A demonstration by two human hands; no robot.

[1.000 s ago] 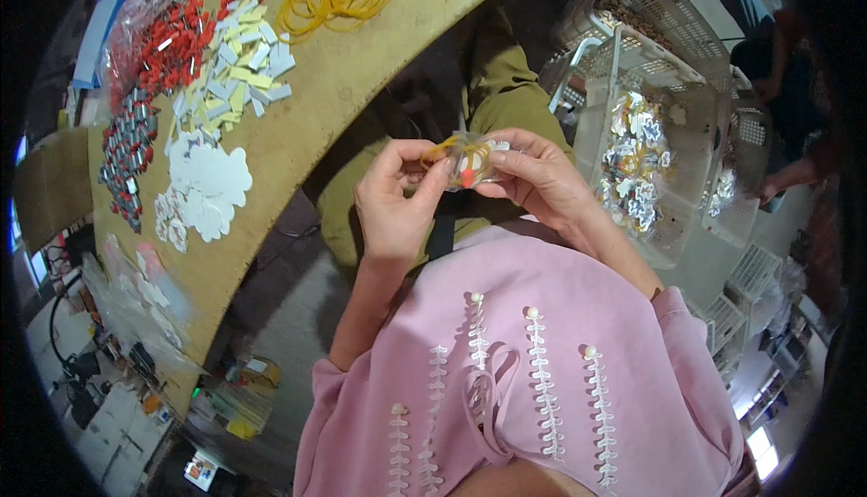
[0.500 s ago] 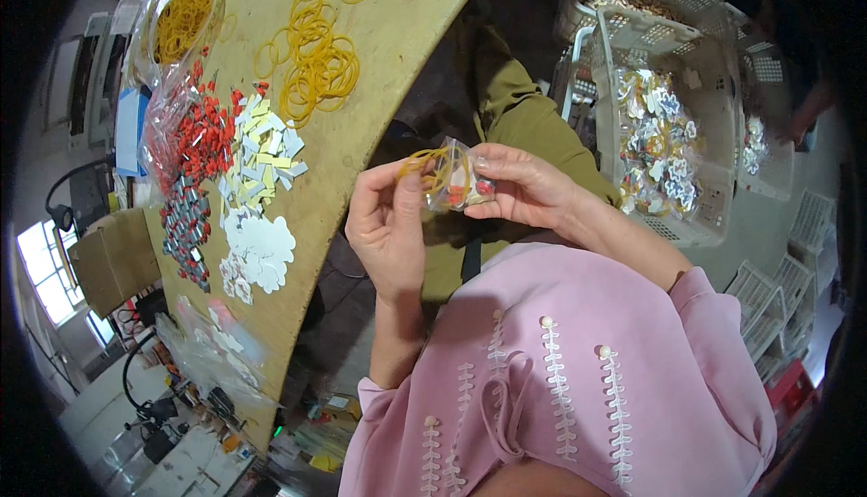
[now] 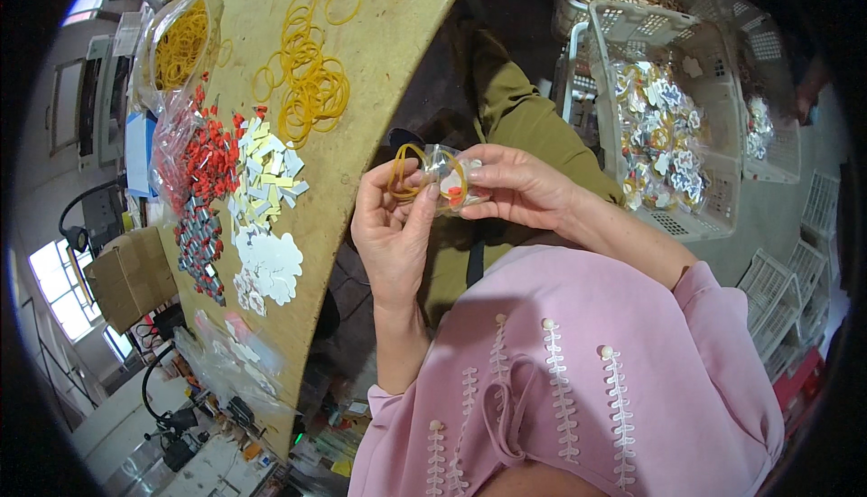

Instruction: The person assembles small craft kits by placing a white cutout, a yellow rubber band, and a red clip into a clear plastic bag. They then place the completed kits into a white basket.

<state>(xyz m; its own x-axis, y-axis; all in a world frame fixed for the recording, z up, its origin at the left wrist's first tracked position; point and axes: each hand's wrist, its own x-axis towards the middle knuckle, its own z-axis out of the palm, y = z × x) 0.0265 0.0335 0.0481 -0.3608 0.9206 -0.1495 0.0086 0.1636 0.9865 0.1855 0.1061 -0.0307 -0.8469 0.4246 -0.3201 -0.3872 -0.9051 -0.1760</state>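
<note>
So the clear plastic bag (image 3: 441, 159) is up over the lap, between both hands, just off the table (image 3: 397, 18) edge. Right hand (image 3: 517, 185) has it pinched between thumb and fingers, with a red piece (image 3: 454, 195) showing through. Left hand (image 3: 390, 217) is curled, thumb and fingers pinching a few yellow rubber bands (image 3: 399, 159) at the bag's left side; can't tell exactly how each finger sits. More loose bands (image 3: 312, 100) lie on the table, near white scalloped cutouts (image 3: 271, 267). Packed bags (image 3: 664, 149) fill part of a plastic crate (image 3: 713, 91) on the right.
</note>
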